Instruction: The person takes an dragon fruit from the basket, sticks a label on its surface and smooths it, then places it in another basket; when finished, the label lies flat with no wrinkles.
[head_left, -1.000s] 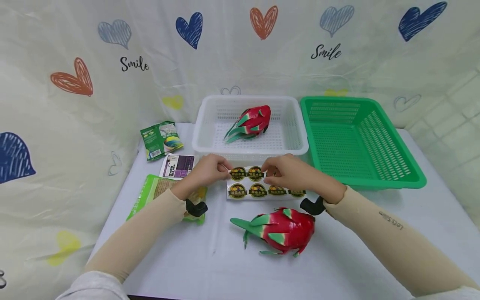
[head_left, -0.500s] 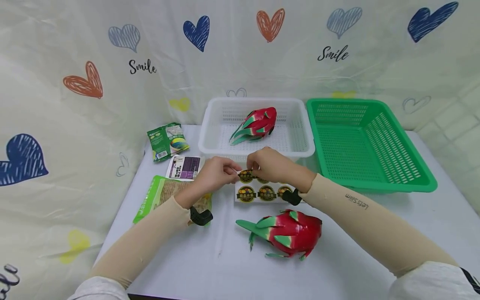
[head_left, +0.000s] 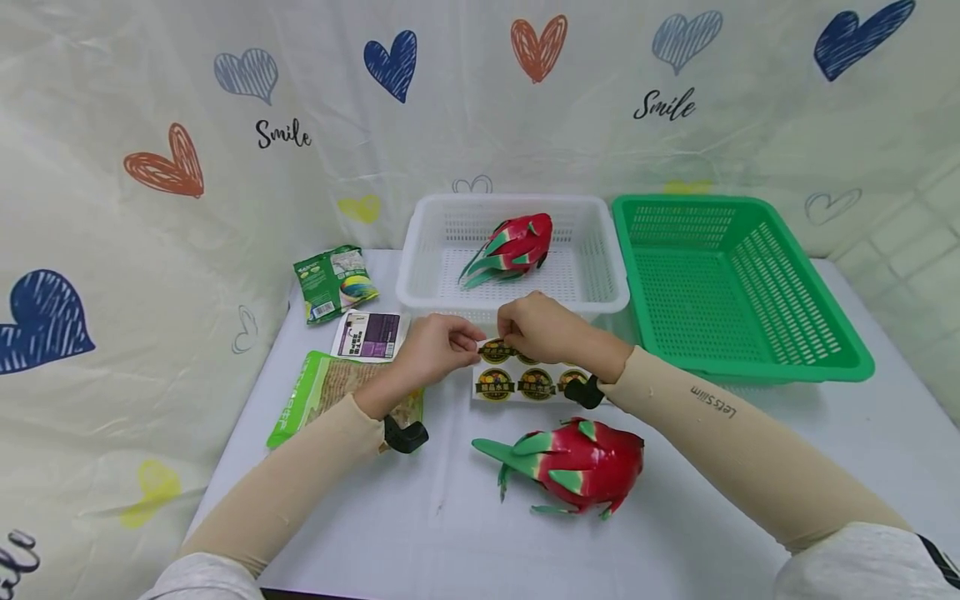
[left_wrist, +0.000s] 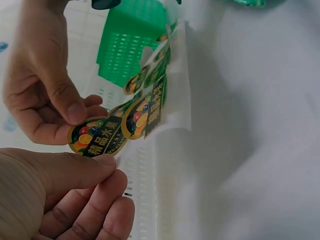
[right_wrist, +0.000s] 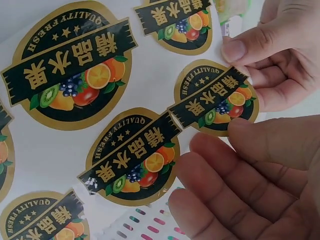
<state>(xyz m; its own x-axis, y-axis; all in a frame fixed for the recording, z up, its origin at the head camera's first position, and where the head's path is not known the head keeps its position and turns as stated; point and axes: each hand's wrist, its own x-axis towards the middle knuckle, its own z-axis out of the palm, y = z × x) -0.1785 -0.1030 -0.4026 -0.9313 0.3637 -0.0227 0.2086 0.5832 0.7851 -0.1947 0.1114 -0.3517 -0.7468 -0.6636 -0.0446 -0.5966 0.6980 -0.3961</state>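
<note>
Apparently, the corner label (right_wrist: 215, 97) isn't yet off its sheet (right_wrist: 47, 155): left hand (head_left: 437, 347) pinches the sheet, right hand (head_left: 551, 330) the label's edge; the nearer dragon fruit (head_left: 596, 462) shows no label.

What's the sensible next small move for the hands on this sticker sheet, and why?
Probably the right hand should gently lift the corner sticker off the sticker sheet, with the left hand holding steady. The right thumb lies on that sticker's rim, the left hand pinches the sheet beside it, and the sticker appears not yet free.
</note>
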